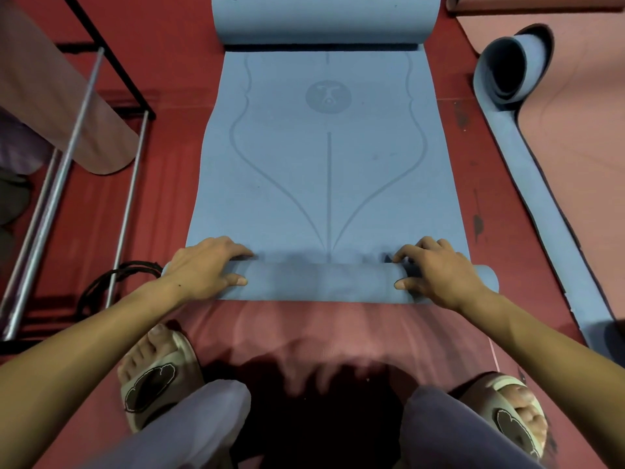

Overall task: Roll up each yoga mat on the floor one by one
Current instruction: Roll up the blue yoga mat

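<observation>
— Head view first: where is the mat?

— The blue mat [324,164] lies flat along the red floor [500,184], running away from the person. Its near end is rolled into a low tube [318,282] just ahead of the feet, and its far end curls up into a big roll [324,18] at the top edge.

— And the hands?

— The left hand [206,269] sits on the left end of the tube, fingers curled over its top and thumb pressed on the near side. The right hand [436,272] grips the right end the same way, fingers hooked over the far side, thumb toward the middle. Both are holding the rolled part.

— What else is around?

— Sandals [159,374] on both feet, knees in grey trousers [189,431] at the bottom. A pink mat [575,164] with a blue underside lies on the right, its corner curled up. On the left stands a metal rack [67,157] with a pink rolled mat [64,106] on it, and a black strap [111,279] lies beside the left wrist.
</observation>
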Available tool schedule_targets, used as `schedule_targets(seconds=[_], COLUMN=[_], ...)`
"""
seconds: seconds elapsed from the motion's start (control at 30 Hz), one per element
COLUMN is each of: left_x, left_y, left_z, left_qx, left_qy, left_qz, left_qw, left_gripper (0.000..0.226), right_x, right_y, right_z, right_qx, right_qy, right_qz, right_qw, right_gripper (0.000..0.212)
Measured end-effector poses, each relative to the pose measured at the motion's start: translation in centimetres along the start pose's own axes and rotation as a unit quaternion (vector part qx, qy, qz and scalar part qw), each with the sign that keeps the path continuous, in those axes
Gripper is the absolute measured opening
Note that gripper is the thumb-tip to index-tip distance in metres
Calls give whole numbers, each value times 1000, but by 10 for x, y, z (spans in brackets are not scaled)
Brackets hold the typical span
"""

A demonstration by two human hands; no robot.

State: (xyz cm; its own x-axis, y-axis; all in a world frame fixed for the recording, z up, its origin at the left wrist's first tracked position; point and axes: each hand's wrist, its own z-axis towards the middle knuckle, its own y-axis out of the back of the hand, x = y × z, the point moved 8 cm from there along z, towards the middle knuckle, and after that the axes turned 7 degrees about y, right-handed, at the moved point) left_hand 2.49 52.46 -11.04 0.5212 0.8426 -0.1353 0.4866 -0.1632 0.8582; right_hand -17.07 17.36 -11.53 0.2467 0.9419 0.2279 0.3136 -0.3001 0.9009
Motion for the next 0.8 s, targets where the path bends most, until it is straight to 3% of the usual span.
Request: schedule_targets(seconds=[0.17, 0.3, 0.6, 0.8], left_x=[-9, -11, -17, -21], left_y=[10, 15, 14, 0], left_z=[-5, -7, -15, -17], left_qx=[-92, -102, -175, -164], left_qy=[-17, -17, -16, -54], left_qz=[-27, -31, 28, 37], left_qw=[995, 994, 984, 984], left_gripper=[33, 25, 18, 48], right_x=[5, 7, 25, 26], right_y=[7, 11, 15, 9], right_z=[-6, -5, -10, -17], right_qx=[-56, -59, -137, -125], right_qy=[16, 7, 19, 33], right_qz=[12, 13, -123, -124], right_qw=[998, 998, 983, 984], right_gripper=[35, 33, 18, 50])
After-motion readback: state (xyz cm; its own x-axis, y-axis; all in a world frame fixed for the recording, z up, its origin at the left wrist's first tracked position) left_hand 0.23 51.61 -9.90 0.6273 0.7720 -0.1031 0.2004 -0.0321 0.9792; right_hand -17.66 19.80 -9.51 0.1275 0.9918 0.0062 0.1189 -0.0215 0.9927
